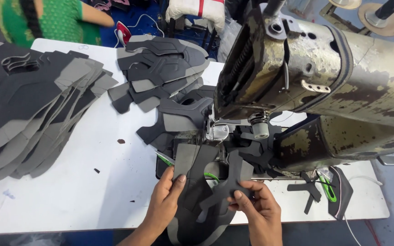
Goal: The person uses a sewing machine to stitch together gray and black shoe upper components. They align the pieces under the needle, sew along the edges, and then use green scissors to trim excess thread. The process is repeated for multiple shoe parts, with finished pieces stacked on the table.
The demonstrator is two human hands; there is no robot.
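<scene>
i hold the dark grey shoe upper piece [197, 182] at the surface's near edge, just before the sewing machine [315, 86]. my left hand [163, 193] pinches its left flap, my right hand [258, 207] its thin strap. it looks layered and floppy; i'd keep both edges flat and aligned.

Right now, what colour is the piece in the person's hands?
Dark grey and lighter grey: the shoe piece held by the left hand and right hand, in the head view.
</scene>
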